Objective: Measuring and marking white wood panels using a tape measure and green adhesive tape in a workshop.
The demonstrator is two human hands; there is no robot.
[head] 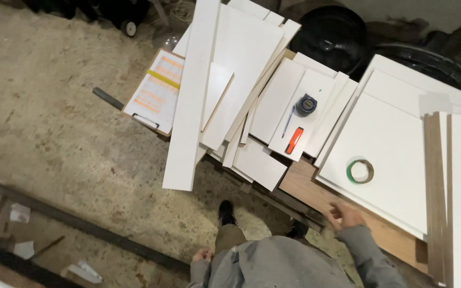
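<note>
The right hand (345, 216) is raised over the near edge of a brown wooden board (316, 186), fingers loosely spread and holding nothing. It is blurred, so contact with the board cannot be determined. The board lies beneath a large white panel (385, 149), which carries a roll of green tape (360, 171) lying flat, well apart from the hand.

The left hand (203, 254) hangs low beside the grey jacket, fingers curled; whether it grips anything cannot be determined.

To the left of the panel, a loose stack of white boards (241, 80) fans out, with one long white plank (192, 96) laid across it. On the stack rest a tape measure (305, 104), a blue pen (288, 121) and an orange utility knife (294, 140), close together. A clipboard (155, 92) with a printed sheet lies at the far-left edge of the stack.

The floor (54, 117) is rough, stained concrete. A dark metal frame (81, 226) crosses it at near left, with paper scraps beside it. Black tyres (332, 32) stand at the far right.
</note>
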